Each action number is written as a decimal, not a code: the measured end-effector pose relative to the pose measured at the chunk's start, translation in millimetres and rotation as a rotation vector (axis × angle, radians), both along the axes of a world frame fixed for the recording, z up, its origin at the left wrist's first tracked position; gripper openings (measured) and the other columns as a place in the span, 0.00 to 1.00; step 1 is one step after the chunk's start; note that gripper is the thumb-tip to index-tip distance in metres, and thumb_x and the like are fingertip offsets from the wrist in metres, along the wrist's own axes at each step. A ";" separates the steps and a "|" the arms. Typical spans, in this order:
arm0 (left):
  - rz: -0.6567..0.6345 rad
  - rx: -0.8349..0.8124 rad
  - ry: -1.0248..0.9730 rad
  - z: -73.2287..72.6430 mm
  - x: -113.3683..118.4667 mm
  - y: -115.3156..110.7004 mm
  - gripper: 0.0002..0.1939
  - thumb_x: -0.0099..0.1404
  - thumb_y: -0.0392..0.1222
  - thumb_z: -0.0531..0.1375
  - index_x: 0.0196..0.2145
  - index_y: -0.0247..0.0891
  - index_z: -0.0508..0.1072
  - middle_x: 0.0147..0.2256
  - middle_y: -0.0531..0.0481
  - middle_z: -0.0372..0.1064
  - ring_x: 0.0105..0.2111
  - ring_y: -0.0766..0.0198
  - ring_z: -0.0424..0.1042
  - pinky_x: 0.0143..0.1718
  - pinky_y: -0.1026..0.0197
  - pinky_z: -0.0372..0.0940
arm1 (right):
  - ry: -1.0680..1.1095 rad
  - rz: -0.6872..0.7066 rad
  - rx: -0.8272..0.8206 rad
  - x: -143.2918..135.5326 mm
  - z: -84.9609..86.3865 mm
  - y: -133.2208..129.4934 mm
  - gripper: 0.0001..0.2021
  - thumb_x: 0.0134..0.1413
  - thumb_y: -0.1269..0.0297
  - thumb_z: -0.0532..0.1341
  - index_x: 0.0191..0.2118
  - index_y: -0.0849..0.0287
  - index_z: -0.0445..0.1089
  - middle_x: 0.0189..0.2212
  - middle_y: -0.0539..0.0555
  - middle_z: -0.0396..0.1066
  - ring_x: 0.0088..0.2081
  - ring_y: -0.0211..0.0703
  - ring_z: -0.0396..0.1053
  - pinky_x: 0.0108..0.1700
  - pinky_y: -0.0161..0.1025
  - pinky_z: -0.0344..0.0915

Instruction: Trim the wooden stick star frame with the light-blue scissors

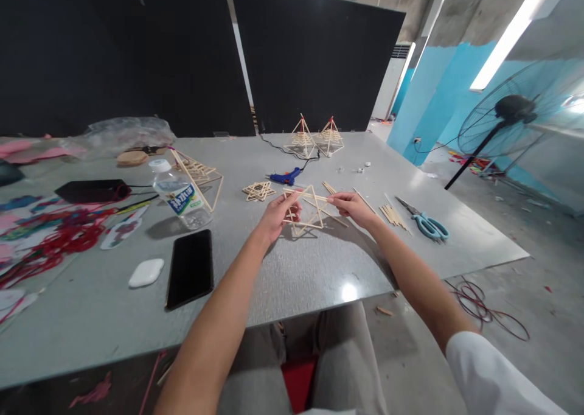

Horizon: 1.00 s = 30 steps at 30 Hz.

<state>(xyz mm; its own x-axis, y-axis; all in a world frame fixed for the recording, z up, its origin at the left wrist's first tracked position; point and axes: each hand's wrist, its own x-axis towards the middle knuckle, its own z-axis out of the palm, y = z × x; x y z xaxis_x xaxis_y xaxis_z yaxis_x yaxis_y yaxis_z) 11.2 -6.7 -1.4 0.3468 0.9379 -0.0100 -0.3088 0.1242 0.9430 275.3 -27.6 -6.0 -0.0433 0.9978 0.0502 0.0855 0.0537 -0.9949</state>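
Above the table's near edge, my left hand point(279, 214) is closed around one side of a star-shaped frame point(312, 225) of thin wooden sticks. My right hand point(350, 209) pinches a thin wooden stick at the frame's right side; whether it is joined to the frame I cannot tell. A smaller stack of wooden stars point(258, 190) lies left of my hands, with a blue glue gun point(285, 176) behind. Loose wooden sticks point(393, 216) and blue-handled scissors point(426, 221) rest to the right of my right hand.
Two stick pyramids point(302, 140) stand at the back, and another leans by a plastic bottle point(182, 196). Nearer left lie a phone point(190, 269) and a white case point(146, 273). Red yarn point(68, 241) spreads at far left. A large fan point(513, 109) stands right.
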 end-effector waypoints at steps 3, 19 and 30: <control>-0.004 -0.008 0.008 1.8 -2.3 0.3 0.36 0.53 0.61 0.82 0.51 0.37 0.83 0.35 0.50 0.75 0.29 0.65 0.73 0.28 0.62 0.71 | -0.005 0.026 -0.009 0.6 -1.4 0.6 0.28 0.43 0.39 0.78 0.41 0.60 0.83 0.22 0.40 0.52 0.25 0.32 0.44 0.28 0.39 0.40; 0.027 0.001 -0.107 -2.6 7.1 2.5 0.34 0.53 0.60 0.83 0.47 0.34 0.81 0.25 0.58 0.64 0.20 0.73 0.59 0.18 0.69 0.53 | 0.067 0.084 -0.011 2.3 -5.8 4.5 0.29 0.47 0.39 0.80 0.45 0.59 0.84 0.22 0.38 0.47 0.24 0.32 0.42 0.27 0.38 0.36; 0.127 -0.118 -0.233 2.2 26.5 -12.2 0.24 0.61 0.51 0.80 0.46 0.36 0.78 0.26 0.59 0.64 0.20 0.73 0.60 0.19 0.69 0.52 | 0.225 0.064 0.027 -9.2 -12.6 7.0 0.31 0.46 0.34 0.81 0.36 0.58 0.77 0.22 0.38 0.46 0.23 0.30 0.40 0.26 0.37 0.38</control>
